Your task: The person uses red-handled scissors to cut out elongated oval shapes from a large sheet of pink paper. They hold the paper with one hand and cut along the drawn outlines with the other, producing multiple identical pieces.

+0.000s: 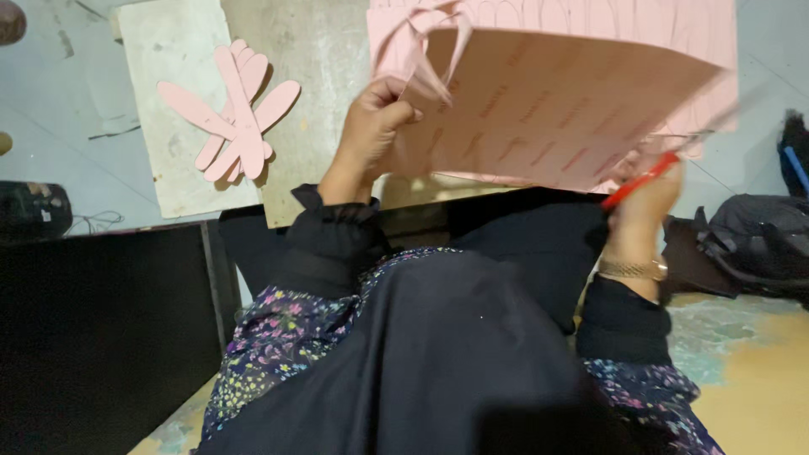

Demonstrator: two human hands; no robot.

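A large pink sheet (573, 109), marked with drawn outlines, is held up over the person's lap. The left hand (371, 135) pinches its cut left edge, fingers closed on it. The right hand (645, 198) grips red-handled scissors (645, 177) at the sheet's lower right corner. Pink cut-out strips (236, 114) lie piled on a grey board (181, 181), well apart to the left.

- I take this for a small floor-level craft workshop: bare concrete floor (50, 109) serves as workspace.
- A worn grey board (168, 168) holds a pile of pink cut-out shapes (232, 114).
- A dark backpack (758, 240) lies nearby.
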